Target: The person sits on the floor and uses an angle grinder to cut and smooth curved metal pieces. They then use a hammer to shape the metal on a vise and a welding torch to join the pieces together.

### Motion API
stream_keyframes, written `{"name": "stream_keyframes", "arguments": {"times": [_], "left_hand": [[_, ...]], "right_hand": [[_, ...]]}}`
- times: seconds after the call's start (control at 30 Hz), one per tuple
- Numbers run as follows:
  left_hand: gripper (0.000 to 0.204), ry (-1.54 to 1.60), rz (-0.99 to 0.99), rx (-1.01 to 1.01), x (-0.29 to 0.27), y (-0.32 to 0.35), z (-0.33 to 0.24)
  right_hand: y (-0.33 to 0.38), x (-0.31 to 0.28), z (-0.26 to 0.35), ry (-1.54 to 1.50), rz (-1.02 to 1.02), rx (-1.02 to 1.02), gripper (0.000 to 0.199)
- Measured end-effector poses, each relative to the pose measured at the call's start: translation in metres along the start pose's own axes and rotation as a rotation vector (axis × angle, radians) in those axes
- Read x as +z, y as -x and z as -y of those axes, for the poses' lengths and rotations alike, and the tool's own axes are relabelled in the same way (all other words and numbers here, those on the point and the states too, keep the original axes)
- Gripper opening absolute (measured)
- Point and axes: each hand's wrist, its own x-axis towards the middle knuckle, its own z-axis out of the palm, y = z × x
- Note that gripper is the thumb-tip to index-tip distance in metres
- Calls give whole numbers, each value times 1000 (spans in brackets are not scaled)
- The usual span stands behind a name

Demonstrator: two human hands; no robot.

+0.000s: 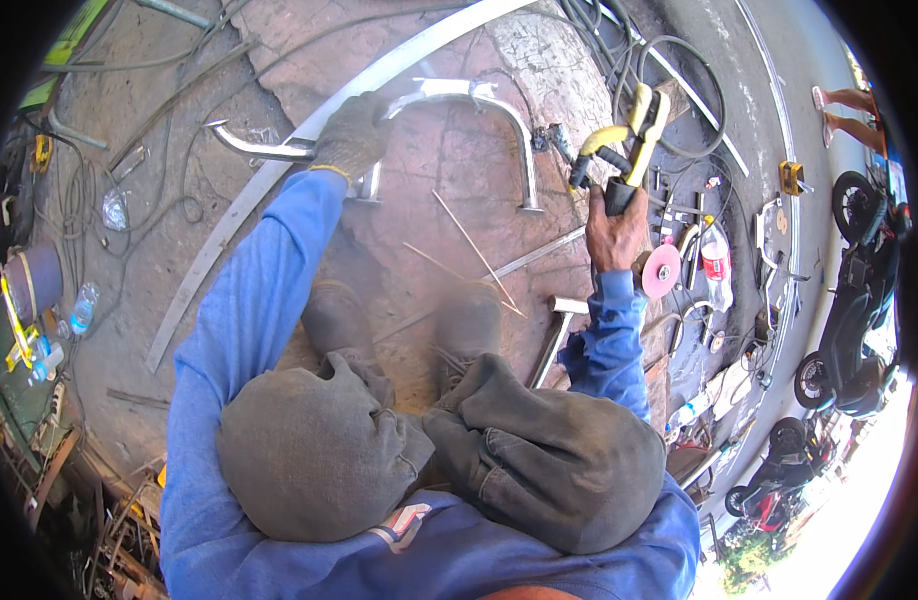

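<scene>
My left hand, in a dark work glove with a yellowish cuff, is closed around a bent silver metal tube frame. The frame has a curved arm reaching left and a leg with a flat foot on the right. Bare and closed, my right hand grips the black handle of a yellow welding electrode holder, its jaws pointing up. No rod can be made out in the jaws. Thin welding rods lie on the ground between my feet and the frame. A hammer lies beside my right forearm.
A long flat metal strip curves across the ground on the left. Cables coil at the upper right. A pink grinding disc, a red-labelled bottle and loose tools lie to the right. Motorcycles stand beyond, near a person's legs.
</scene>
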Motion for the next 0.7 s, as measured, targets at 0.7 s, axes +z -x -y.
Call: {"name": "stream_keyframes", "arguments": {"times": [0.7], "left_hand": [[31,-36,-37,-6,-6,1,-8]], "right_hand": [[73,-41,71,-417,444,464,66]]}}
